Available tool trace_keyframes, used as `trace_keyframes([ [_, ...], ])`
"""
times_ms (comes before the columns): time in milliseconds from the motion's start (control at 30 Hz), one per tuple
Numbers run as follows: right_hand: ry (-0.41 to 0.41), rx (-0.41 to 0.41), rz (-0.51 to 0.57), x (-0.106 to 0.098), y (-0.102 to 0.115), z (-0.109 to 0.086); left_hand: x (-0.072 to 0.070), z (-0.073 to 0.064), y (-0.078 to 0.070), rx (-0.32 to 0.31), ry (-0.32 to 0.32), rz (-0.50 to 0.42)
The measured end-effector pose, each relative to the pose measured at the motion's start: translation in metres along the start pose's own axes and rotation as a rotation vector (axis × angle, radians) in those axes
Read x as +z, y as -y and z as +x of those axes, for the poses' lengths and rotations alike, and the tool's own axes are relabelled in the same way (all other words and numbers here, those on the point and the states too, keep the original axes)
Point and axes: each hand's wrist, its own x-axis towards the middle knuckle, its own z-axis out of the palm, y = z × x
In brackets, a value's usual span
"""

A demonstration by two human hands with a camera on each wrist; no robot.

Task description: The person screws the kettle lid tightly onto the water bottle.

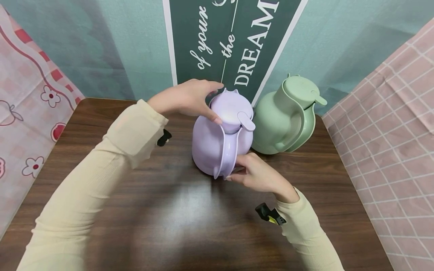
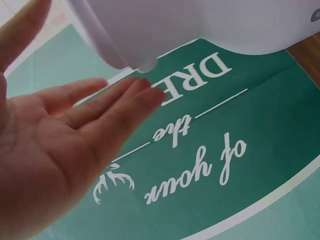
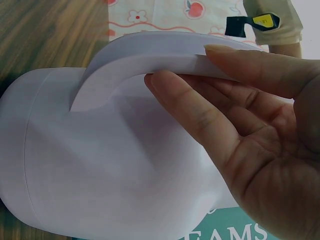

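A light purple thermos jug (image 1: 207,145) stands upright on the dark wooden table, its handle facing the near side. My left hand (image 1: 190,97) is spread beside the jug's lid (image 1: 230,107), thumb at the lid's near left edge. In the left wrist view its fingers (image 2: 115,107) are nearly straight, with a gap between them and the jug. Lower down, my right hand (image 1: 259,173) pinches the jug's handle (image 1: 229,150). The right wrist view shows the thumb (image 3: 250,70) outside the handle and the index finger (image 3: 195,110) on its inner side.
Close behind the purple jug to the right stands a light green jug (image 1: 271,120) of the same shape. A dark green lettered banner (image 1: 203,41) hangs at the back. Pink checked cloth (image 1: 390,131) borders the right side; fruit-and-flower cloth (image 1: 30,113) borders the left.
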Motion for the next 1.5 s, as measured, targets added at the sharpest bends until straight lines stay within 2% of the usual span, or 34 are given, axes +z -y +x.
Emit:
trace_keyframes([
  [267, -0.009, -0.004, 0.005, 0.001, -0.001, 0.000, 0.005, -0.020, 0.013, -0.088, 0.003, -0.087],
  [500, -0.023, -0.001, -0.004, 0.003, -0.001, -0.001, 0.028, -0.027, 0.032, -0.111, -0.012, -0.179],
  [733, -0.029, -0.005, -0.007, 0.003, -0.001, -0.002, 0.062, -0.026, 0.048, -0.147, -0.005, -0.224],
  [867, -0.025, 0.000, -0.011, 0.002, -0.001, -0.002, 0.079, -0.024, 0.054, -0.175, 0.016, -0.225],
  [1067, -0.032, 0.004, 0.003, 0.003, 0.000, -0.002, 0.104, -0.022, 0.061, -0.198, 0.013, -0.245],
  [1233, -0.043, -0.003, 0.025, 0.003, -0.001, -0.003, 0.120, -0.020, 0.065, -0.185, -0.011, -0.290],
  [1500, -0.052, -0.010, 0.033, 0.004, -0.002, -0.003, 0.140, -0.016, 0.067, -0.229, -0.033, -0.347],
])
